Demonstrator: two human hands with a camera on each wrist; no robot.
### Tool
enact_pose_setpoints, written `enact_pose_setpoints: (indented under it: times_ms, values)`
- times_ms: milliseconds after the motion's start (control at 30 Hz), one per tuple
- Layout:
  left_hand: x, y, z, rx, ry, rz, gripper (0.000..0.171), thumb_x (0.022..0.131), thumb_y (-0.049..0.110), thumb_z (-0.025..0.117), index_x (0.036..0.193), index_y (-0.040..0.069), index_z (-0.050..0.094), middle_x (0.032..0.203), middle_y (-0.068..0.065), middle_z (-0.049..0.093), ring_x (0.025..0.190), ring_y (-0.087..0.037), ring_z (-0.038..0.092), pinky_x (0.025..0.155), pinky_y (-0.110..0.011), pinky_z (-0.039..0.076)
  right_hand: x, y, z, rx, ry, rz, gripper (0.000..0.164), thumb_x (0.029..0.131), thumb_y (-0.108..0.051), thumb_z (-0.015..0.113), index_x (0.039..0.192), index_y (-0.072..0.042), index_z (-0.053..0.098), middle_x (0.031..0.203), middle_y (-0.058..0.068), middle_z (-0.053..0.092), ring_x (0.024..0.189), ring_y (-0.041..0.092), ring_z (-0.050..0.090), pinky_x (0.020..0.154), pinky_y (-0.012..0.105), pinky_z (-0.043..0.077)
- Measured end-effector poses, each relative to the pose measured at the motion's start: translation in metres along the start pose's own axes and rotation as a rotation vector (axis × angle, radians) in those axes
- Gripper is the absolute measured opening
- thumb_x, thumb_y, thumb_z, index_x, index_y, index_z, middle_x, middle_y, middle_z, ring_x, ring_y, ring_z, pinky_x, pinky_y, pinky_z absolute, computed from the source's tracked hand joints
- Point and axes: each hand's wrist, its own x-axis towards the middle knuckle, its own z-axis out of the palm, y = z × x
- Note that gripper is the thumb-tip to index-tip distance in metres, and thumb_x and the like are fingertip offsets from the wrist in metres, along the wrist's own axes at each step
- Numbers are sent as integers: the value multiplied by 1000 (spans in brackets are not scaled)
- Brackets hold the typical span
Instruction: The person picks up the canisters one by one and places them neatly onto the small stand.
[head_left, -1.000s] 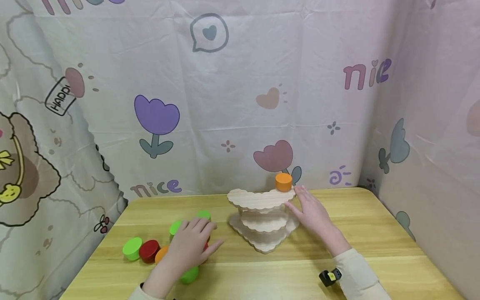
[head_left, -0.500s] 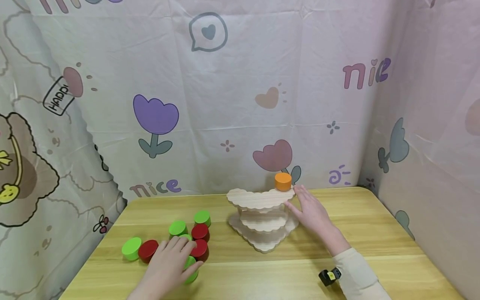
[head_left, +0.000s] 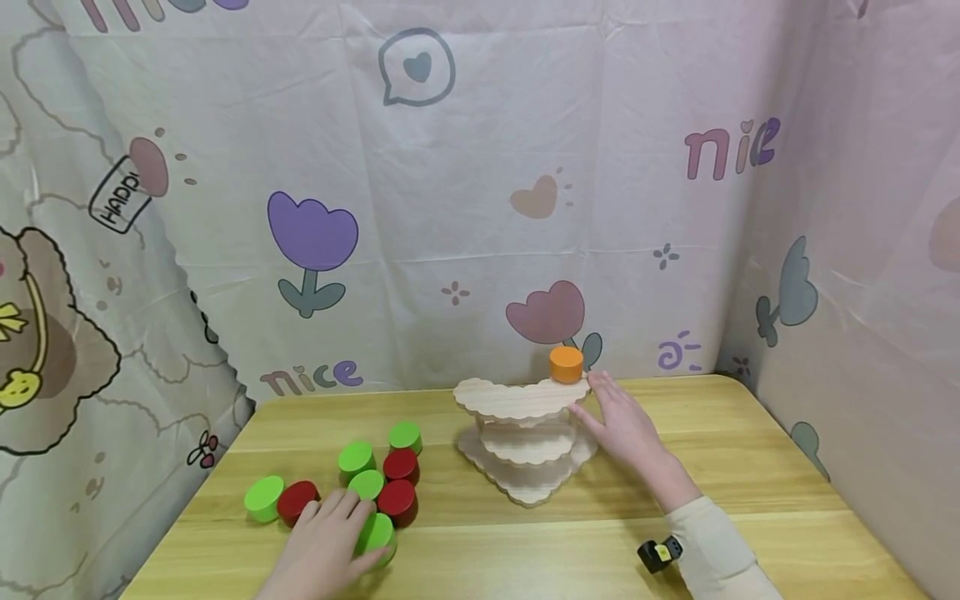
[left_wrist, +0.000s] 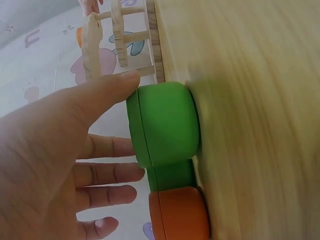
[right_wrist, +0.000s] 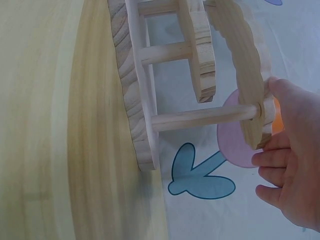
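Note:
My left hand (head_left: 322, 537) is at a green round piece (left_wrist: 167, 125), which has a seam near its top like a lidded tub. The thumb tip touches the green rim; the other fingers extend loosely beside it. An orange round piece (left_wrist: 182, 215) lies close by, hidden under the hand in the head view. At the tiered wooden stand (head_left: 517, 400), my right hand (head_left: 626, 425) holds the right end of the scalloped top tier, thumb in front and fingers behind. Another orange round piece (head_left: 566, 365) sits on that end of the top tier.
Red pieces (head_left: 399, 502) and several green pieces (head_left: 357, 460) stand grouped on the wooden table (head_left: 480, 558) left of the stand. A lone green piece (head_left: 265, 498) is furthest left. A small black device (head_left: 660, 553) is at the right sleeve. A printed cloth (head_left: 450, 167) hangs behind.
My left hand has moved left and toward the front over the round pieces, uncovering red and green ones. The right hand and the stand have stayed in place.

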Motion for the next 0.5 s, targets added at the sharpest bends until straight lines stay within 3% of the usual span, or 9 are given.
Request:
enact_pose_setpoints:
  times_ms: [500]
  values:
    - [3,0,5,-55,-92,-8,67,69,68,70,113,17,65,111,-2,64,110,-27,56,93,-49,43,0,1,2,-6,13,-2,81,95,-58,47,148,3,34,155,21,33,146,39,27,117,53,25]
